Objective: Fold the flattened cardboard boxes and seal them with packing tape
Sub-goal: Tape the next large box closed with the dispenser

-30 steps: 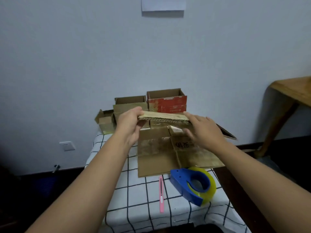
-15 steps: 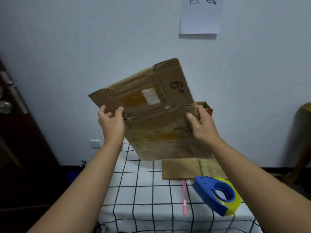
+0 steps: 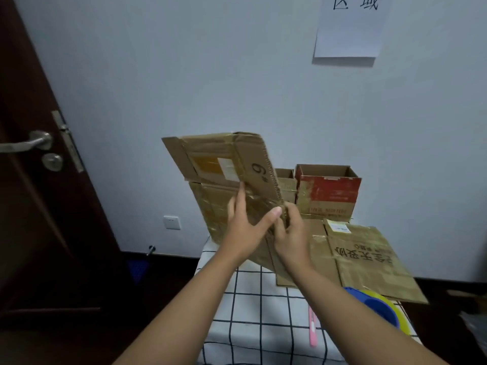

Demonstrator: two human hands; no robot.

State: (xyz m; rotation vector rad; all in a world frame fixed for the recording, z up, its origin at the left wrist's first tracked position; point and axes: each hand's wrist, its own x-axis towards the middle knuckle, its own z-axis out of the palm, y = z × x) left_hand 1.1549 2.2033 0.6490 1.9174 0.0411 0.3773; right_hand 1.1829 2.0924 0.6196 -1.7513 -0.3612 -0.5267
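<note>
Now, over at the left there's a dark door [image 3: 39,206] with a metal handle [image 3: 25,144], and then the person's left hand [image 3: 245,233], fingers straight and spread flat against the near face of the flattened box [image 3: 224,185] marked "6". That box is held up in the air, tilted, above the back-left corner of the checked table [image 3: 253,312]. Just beside it the right hand [image 3: 290,235] has its fingers curled onto the box's right-hand edge, pinching the cardboard. I'd say the board is light and fairly stiff, though creased and glossy with old tape, so it could bend or slip; the corrugated side edges near the fold lines look the best places to hold while squaring it open. Further right, another flat box [image 3: 369,262] lies along the table's right edge, a red open box [image 3: 328,192] stands at the back, and the blue tape dispenser [image 3: 379,309] sits at the front-right corner.
</note>
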